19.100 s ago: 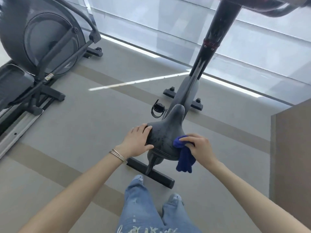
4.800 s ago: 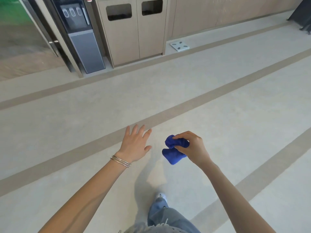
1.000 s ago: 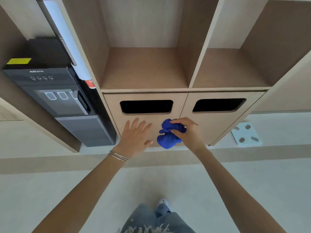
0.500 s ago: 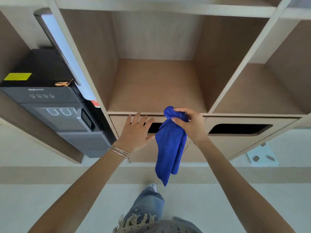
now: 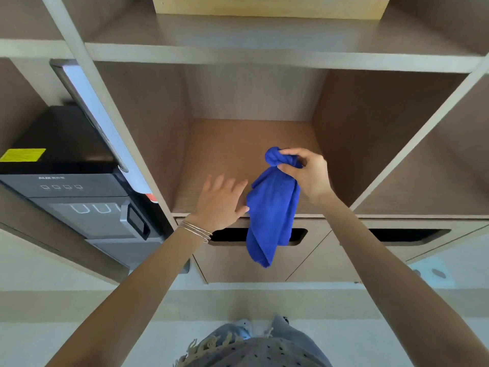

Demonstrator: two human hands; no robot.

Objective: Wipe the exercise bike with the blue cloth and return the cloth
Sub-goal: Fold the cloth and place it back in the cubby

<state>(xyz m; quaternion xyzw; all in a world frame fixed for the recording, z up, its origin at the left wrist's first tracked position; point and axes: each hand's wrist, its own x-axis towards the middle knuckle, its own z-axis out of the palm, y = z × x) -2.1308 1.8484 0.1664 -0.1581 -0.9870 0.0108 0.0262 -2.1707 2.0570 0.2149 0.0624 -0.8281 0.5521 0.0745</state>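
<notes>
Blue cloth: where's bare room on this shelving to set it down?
The middle cubby floor is bare, front edge to back wall, between its side panels. The right cubby floor looks bare too. Crowded: the dispenser fills the left bay; a wooden box sits on the top shelf; the left hand and blue cloth hang at the middle cubby's front.

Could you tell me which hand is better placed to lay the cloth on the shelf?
Right. The right hand pinches the blue cloth in front of the shelf; the left hand, open, holds nothing.
</notes>
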